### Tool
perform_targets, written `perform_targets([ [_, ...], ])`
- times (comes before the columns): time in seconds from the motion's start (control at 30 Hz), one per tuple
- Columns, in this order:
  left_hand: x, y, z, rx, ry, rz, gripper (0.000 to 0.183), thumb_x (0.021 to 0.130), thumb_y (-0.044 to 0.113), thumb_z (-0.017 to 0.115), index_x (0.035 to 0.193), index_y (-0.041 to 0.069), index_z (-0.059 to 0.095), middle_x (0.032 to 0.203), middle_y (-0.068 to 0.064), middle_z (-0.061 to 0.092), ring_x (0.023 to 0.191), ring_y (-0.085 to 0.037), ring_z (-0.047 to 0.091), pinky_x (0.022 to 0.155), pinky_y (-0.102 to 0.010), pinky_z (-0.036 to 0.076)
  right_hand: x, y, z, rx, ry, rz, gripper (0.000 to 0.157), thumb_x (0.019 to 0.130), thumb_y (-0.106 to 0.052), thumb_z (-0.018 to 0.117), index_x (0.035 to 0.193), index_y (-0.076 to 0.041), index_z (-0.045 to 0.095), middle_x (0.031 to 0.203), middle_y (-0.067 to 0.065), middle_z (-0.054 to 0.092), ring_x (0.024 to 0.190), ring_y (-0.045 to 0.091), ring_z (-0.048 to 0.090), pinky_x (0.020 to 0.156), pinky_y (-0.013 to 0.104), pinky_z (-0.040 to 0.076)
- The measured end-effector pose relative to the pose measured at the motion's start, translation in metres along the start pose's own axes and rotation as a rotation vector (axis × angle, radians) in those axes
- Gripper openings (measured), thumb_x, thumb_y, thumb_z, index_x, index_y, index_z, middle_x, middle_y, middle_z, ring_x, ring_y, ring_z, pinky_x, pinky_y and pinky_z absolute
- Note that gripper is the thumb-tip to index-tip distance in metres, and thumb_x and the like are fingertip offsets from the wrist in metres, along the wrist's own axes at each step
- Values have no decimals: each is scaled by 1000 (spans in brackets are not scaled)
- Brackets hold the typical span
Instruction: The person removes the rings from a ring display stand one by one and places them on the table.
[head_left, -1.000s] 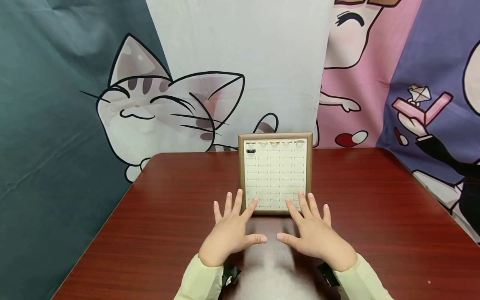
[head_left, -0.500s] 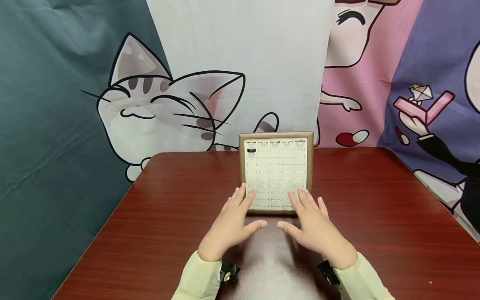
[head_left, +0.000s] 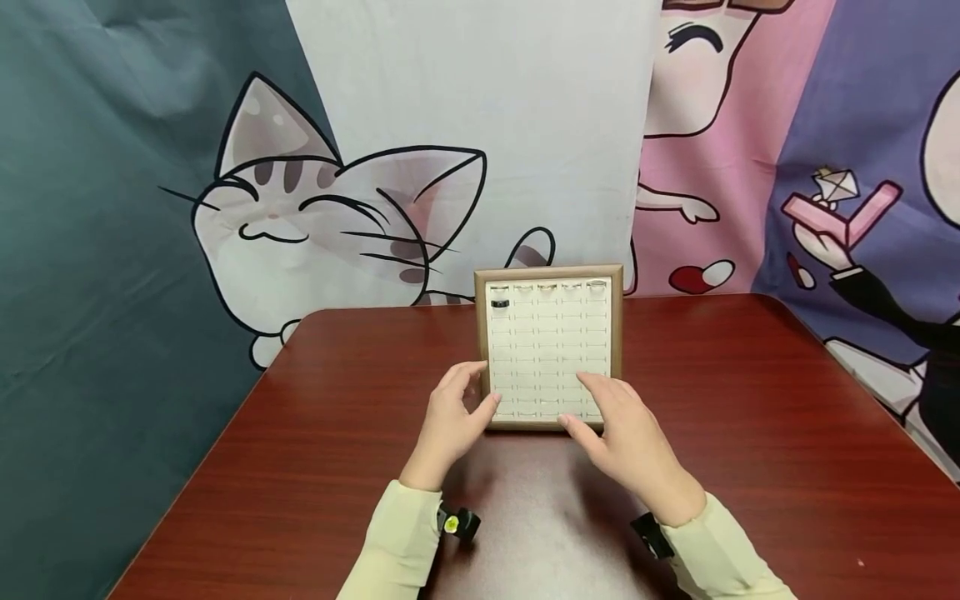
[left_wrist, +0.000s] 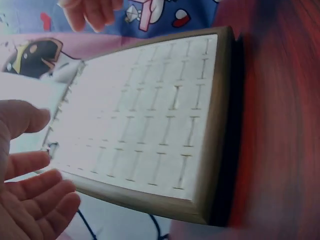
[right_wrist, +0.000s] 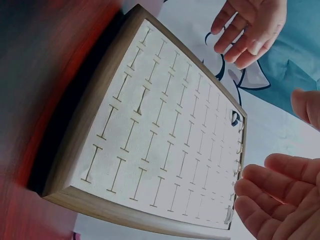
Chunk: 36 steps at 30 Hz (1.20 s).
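Here's one framed ring board, nearly square, upright on the bench; it lies between and just far of my left hand and right hand, neither plainly nearer; one black ring, five paler rings; fingers loosely bent, thumbs apart, pinching nothing.

The right hand, its fingers slightly bent, is just beside the ringed end of a wood-framed tray, its white lining slit in rows. A dark ring sits near paler rings; the left hand is near one long edge. The reddish surface looks blurred.
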<state>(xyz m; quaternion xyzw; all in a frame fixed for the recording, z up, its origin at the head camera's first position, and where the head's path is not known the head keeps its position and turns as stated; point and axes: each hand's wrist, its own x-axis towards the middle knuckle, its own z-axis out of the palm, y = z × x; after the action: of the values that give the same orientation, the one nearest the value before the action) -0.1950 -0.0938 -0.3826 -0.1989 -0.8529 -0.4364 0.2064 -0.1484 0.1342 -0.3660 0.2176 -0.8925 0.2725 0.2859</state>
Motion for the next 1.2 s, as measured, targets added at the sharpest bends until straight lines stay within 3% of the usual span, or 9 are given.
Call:
perform_targets([
  [0.2,9,-16,10,-55,103,-113,48,81,12,68,125,6,51,114,-12,56,102,-24,57,79,-35,52,1,1,2,-12,16,-13,55,76,-22,75,118,6,55,113,18,61,105,35,54,87,47,45],
  [0.33,18,-21,15,-113,88,-210,53,82,15,68,130,7,46,122,-13,53,108,-26,56,83,-38,51,2,2,3,-10,10,-7,55,76,-23,75,118,7,55,113,18,61,105,35,54,87,48,45],
  [0.53,32,-24,20,-179,60,-296,57,83,15,67,133,8,44,129,-16,48,112,-29,54,89,-42,48,3,2,3,-8,8,-4,56,75,-22,75,119,7,54,113,19,61,105,35,54,87,48,45],
  [0.63,38,-30,24,-270,69,-350,56,83,14,67,133,7,44,127,-16,50,112,-29,54,90,-41,48,4,2,3,-6,5,-1,56,76,-22,75,119,7,54,114,19,61,105,35,54,87,48,45],
  [0.73,42,-33,25,-422,77,-406,53,84,12,66,132,3,45,123,-18,53,110,-29,54,90,-38,48,3,2,4,-3,-2,7,57,76,-23,75,119,7,54,115,20,60,105,35,54,88,48,44],
  [0.97,46,-49,35,-693,69,-510,41,86,10,63,124,-1,52,114,-15,60,91,-11,58,80,-25,48,2,3,6,4,-33,23,57,77,-23,74,120,8,53,116,20,59,107,36,52,89,49,43],
  [1.2,46,-52,40,-793,42,-516,33,86,8,63,116,-5,54,90,0,63,76,-7,59,69,-21,49,5,4,9,5,-1,-9,57,75,-23,75,118,8,54,114,20,60,105,36,53,89,48,44],
])
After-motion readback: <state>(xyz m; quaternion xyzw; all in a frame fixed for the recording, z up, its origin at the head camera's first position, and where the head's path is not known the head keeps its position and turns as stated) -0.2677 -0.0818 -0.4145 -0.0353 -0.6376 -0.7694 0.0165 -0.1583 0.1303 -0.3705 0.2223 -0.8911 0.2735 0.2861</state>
